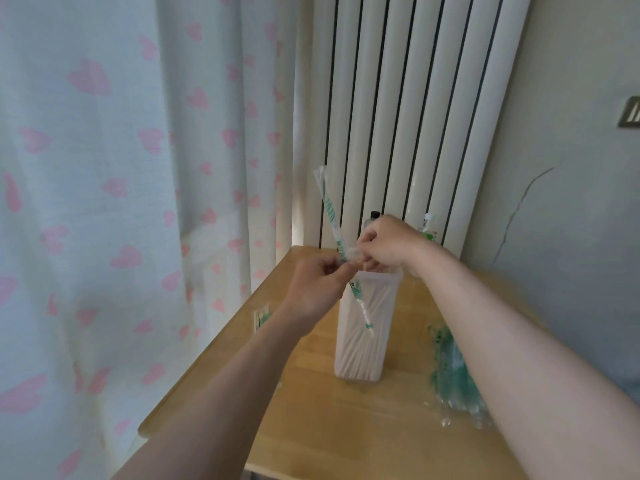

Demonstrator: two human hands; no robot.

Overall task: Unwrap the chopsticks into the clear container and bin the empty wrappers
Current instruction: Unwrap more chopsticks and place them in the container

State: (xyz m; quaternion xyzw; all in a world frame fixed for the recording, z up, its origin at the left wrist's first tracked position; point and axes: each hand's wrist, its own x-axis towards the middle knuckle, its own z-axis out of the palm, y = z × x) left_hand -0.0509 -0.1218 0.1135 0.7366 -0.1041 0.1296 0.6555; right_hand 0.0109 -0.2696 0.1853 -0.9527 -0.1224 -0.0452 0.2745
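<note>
Head view: centre frame, left hand (318, 285) and right hand (388, 244) pinched wrapped chopsticks (329, 209) over the clear container (360, 341).
Risk: a sudden tear could drop them onto the table (346, 427).

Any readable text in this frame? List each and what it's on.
Nothing legible.
Held wrapper: green print, too blurred.
Wrapper pile: green print, too blurred.
Bottle label: too small.
Wall plate: dark marks, cut off at the frame edge.
</note>
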